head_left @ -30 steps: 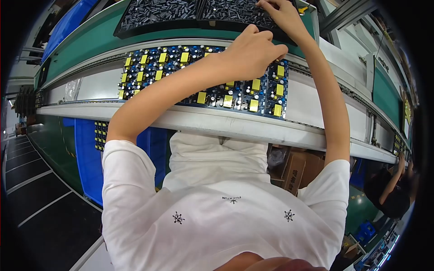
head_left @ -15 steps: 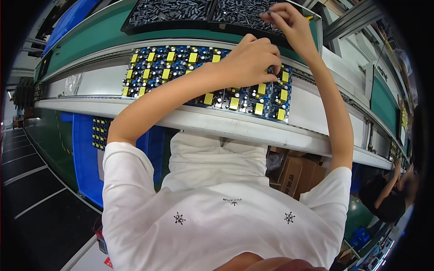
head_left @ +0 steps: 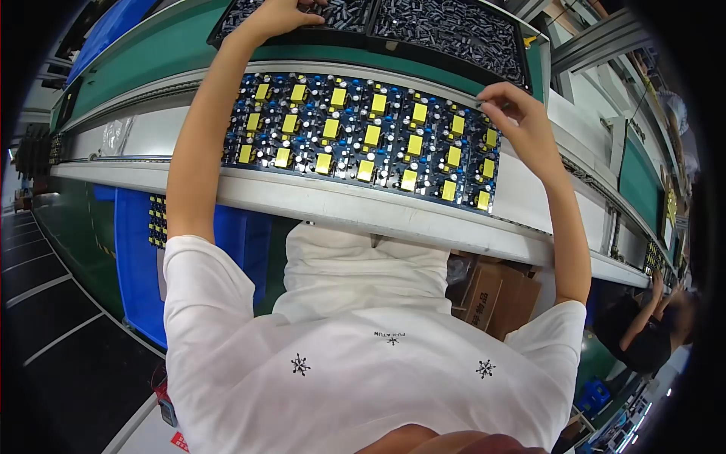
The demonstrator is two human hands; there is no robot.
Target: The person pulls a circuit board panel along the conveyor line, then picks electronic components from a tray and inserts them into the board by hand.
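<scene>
L hand (head_left: pixel 276 17) is reaching into the parts tray (head_left: pixel 249 23), fingers curled over small black components (grasp unclear). R hand (head_left: pixel 518 113) pinches the far right corner of the circuit board panel (head_left: pixel 363 136), which lies on the conveyor rail (head_left: pixel 378 212).

left hand (head_left: pixel 280 15) fingertips cut off, tray parts (head_left: pixel 454 30) indistinct

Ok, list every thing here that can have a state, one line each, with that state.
Left hand: reaching into the left parts tray, fingers curled.
Right hand: at the far right edge of the circuit board panel, fingers pinched.
Circuit board panel: lying flat on the conveyor, populated with yellow parts.
Left parts tray: full of small dark parts.
Right parts tray: full, untouched.
</scene>
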